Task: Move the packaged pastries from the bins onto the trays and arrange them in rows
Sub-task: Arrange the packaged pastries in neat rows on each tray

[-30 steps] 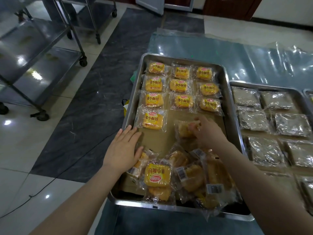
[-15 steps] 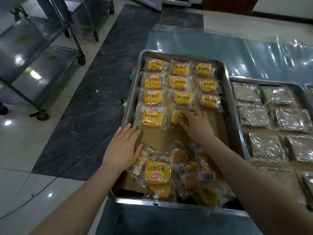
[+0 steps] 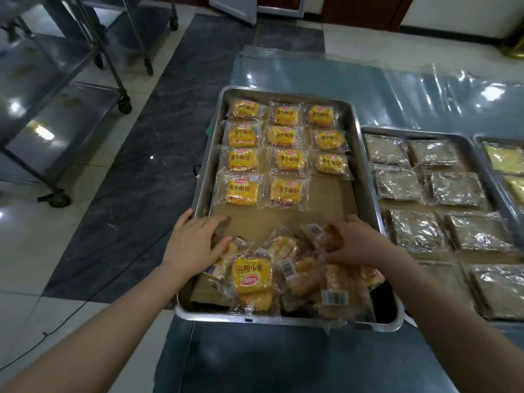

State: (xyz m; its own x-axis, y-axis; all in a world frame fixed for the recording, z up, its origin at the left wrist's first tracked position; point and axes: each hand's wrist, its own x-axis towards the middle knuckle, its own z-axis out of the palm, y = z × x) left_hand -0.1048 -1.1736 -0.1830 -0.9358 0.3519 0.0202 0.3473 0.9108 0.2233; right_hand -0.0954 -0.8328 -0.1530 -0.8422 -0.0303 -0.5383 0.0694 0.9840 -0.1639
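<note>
A steel tray [image 3: 204, 177] holds yellow packaged pastries in rows of three; the fourth row has two, the newest one [image 3: 287, 191] in the middle column. A loose pile of packaged pastries [image 3: 297, 275] fills the tray's near end. My left hand [image 3: 195, 242] lies flat and open on the pile's left edge, by the tray's left rim. Over the pile's right side, my right hand [image 3: 355, 242] has its fingers curled around a packet with a barcode label [image 3: 319, 232].
To the right stands a second tray [image 3: 368, 131] with silver-wrapped packets, and a third tray [image 3: 479, 143] shows at the frame's edge. Clear plastic sheet [image 3: 425, 89] covers the table behind. Wheeled steel racks [image 3: 56, 109] stand on the floor at left.
My right hand set a pastry down in the fourth row's middle spot, let go, and drew back to the pile, closing on another packet. The left hand barely moved.
</note>
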